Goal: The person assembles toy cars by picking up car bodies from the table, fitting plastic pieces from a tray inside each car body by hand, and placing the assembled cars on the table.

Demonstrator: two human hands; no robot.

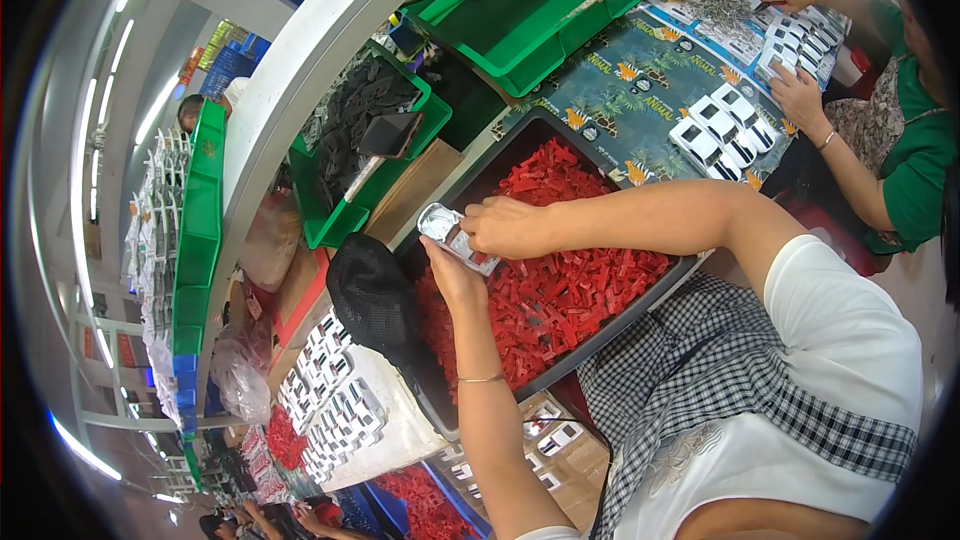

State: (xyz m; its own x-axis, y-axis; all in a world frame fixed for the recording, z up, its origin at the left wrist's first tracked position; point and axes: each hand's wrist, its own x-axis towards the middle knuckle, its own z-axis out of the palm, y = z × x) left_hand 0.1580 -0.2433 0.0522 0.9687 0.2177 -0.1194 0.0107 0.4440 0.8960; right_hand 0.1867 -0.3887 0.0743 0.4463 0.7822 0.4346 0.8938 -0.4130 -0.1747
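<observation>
My left hand is closed around a white and silver plastic housing, its hollow side facing up. Against the housing's inner side, the fingers of my right hand are pinched together; whatever they may hold is hidden. Both hands are above a black bin full of small red plastic parts. A black mesh cap-like thing hangs over the bin's left edge.
Rows of white housings stand at lower left, more at upper right. Green crates and a green bin of black parts lie beyond, a phone on its rim. A co-worker's hand is at right.
</observation>
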